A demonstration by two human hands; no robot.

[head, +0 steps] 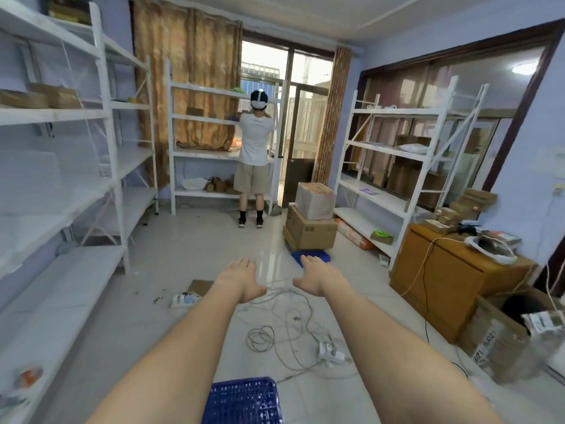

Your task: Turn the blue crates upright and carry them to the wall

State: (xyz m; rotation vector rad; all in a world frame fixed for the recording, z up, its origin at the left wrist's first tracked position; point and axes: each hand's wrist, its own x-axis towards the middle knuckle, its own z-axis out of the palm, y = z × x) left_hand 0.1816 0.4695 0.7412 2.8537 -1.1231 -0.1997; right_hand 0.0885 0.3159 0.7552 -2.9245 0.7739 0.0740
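Both our arms reach forward, empty.
Our left hand (241,278) and right hand (318,275) spread wide above the perforated blue plastic crate (243,400).

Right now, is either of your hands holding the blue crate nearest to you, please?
No, the left hand and right hand are stretched out empty, while the blue crate lies on the floor below them.

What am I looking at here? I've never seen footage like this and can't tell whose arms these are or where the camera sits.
The camera is worn on a person's head, looking forward and down, so the two bare arms are their own. The left hand and right hand reach out open, holding nothing. Below them lies a blue crate, bottom side up it seems; another blue crate sits farther off under stacked cardboard boxes. Loose cables cross the tiled floor. Another person stands at a white shelf.
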